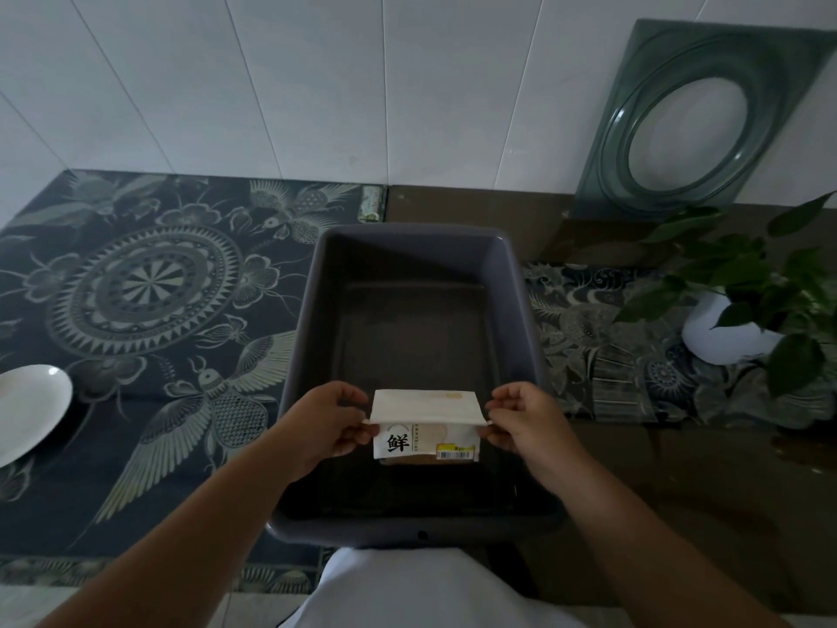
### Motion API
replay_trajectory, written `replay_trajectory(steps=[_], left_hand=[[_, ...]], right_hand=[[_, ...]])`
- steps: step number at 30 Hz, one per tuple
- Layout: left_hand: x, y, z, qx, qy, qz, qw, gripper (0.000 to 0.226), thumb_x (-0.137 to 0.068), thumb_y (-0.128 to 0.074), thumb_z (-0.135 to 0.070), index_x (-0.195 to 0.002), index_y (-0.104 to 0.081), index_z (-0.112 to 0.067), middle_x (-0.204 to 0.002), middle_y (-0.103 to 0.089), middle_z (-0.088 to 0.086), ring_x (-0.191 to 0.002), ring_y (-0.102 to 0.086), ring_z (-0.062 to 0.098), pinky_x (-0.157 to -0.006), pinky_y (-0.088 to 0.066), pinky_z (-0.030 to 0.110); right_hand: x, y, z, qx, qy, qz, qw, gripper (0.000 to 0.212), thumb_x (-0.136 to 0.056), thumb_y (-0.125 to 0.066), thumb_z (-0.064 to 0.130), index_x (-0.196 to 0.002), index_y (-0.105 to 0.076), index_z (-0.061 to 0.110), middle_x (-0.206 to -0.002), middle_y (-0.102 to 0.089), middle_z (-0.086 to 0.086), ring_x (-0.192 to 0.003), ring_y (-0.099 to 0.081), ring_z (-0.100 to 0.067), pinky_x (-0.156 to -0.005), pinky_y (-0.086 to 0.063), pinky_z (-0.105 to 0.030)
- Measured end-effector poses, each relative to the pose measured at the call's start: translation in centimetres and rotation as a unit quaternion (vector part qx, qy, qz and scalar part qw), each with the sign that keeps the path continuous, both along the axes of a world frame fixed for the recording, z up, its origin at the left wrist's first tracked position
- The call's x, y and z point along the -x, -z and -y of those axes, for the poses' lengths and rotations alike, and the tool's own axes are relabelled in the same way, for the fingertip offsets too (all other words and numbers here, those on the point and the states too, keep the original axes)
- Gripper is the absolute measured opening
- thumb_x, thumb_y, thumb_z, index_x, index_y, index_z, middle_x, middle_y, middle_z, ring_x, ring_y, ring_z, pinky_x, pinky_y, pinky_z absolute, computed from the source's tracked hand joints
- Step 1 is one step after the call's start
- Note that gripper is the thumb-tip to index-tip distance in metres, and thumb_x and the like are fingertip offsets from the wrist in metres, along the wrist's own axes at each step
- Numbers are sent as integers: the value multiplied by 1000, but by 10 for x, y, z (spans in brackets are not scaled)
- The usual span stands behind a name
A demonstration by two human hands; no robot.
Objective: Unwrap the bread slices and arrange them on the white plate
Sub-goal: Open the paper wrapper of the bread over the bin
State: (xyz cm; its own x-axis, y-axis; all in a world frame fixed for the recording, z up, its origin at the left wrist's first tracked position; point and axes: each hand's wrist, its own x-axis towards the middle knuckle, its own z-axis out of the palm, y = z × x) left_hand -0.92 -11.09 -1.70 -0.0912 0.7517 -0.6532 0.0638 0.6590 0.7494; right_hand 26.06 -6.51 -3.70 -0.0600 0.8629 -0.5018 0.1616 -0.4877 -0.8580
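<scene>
A white bread package (425,423) with a black printed character and a yellow barcode label is held above the near part of a grey plastic bin (299,355). My left hand (324,423) pinches its left edge and my right hand (521,421) pinches its right edge. The wrapper's top is folded flat, and a brown bread edge shows along the bottom. The white plate (29,410) lies far left on the patterned cloth, partly cut off by the frame edge, with nothing on it.
A dark patterned cloth (149,287) covers the left of the table. A potted green plant (743,305) in a white pot stands at the right. A green glass tray (688,124) leans against the tiled wall at back right.
</scene>
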Motion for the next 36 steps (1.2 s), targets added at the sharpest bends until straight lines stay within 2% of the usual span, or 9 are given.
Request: replay_trajectory(steps=[6, 12, 16, 19, 24, 27, 29, 32, 36], left_hand=[[-4, 4, 6, 0, -84, 105, 991, 26, -95, -45, 8, -110, -56, -10, -82, -71, 15, -63, -61, 14, -63, -50, 29], [-9, 8, 8, -17, -119, 122, 985, 24, -96, -45, 7, -104, -58, -11, -76, -73, 11, -65, -62, 16, -63, -49, 29], [-7, 9, 8, -44, -82, 22, 995, 15, -97, -52, -6, -102, -64, -11, -82, -77, 9, -73, -66, 17, -63, -49, 27], [-8, 9, 9, -70, -46, -26, 996, 11, -94, -60, -13, -102, -66, -16, -88, -77, 8, -76, -69, 16, -66, -52, 28], [-10, 9, 11, -133, 55, -150, 978, 31, -87, -71, -14, -104, -62, -38, -92, -73, -3, -80, -71, 4, -68, -54, 18], [-13, 7, 12, -176, 92, -216, 956, 38, -84, -73, -10, -100, -60, -41, -91, -68, -11, -76, -67, -8, -59, -49, 5], [-14, 5, 13, -206, 103, -256, 939, 32, -83, -74, -8, -99, -64, -34, -92, -67, -13, -75, -63, -9, -59, -45, 1], [-11, 1, 14, -238, 119, -299, 916, 13, -84, -74, -13, -93, -72, -23, -86, -71, -8, -75, -62, -8, -61, -43, 1], [-3, -7, 17, -254, 157, -309, 903, 7, -87, -71, -21, -87, -72, -28, -80, -69, -12, -73, -63, -2, -61, -47, 9]], right_hand=[[1, 11, 3, 5, 64, -102, 993, 33, -89, -57, -12, -106, -61, 16, -113, -64, -9, -76, -73, -16, -58, -55, -21], [7, 18, 4, -23, 73, -97, 992, 29, -92, -55, -7, -102, -65, 18, -106, -69, -6, -75, -74, -13, -63, -56, -23], [3, 12, 6, -37, 56, -68, 995, 18, -95, -57, 2, -94, -69, 15, -84, -76, 0, -78, -75, -13, -64, -56, -22], [0, 4, 10, -83, -1, -22, 996, 14, -93, -63, 11, -98, -68, 23, -86, -76, 4, -84, -74, -11, -67, -56, -22], [0, -8, 11, -212, -137, 115, 961, 42, -85, -74, 11, -102, -62, 47, -98, -69, 17, -92, -64, 9, -70, -51, -7], [1, -8, 10, -308, -204, 237, 899, 38, -82, -77, 11, -117, -68, 24, -106, -63, 12, -95, -60, 1, -77, -44, -2], [1, -10, 10, -358, -217, 265, 869, 27, -83, -76, 8, -109, -72, 12, -102, -65, 2, -91, -61, -6, -77, -44, -5], [1, -16, 12, -380, -233, 242, 862, 10, -86, -74, 9, -96, -75, 10, -91, -66, 2, -83, -62, -2, -72, -46, -10], [-1, -20, 15, -342, -240, 211, 884, 5, -90, -69, 15, -94, -71, 15, -87, -59, 18, -87, -59, 7, -69, -45, -7]])
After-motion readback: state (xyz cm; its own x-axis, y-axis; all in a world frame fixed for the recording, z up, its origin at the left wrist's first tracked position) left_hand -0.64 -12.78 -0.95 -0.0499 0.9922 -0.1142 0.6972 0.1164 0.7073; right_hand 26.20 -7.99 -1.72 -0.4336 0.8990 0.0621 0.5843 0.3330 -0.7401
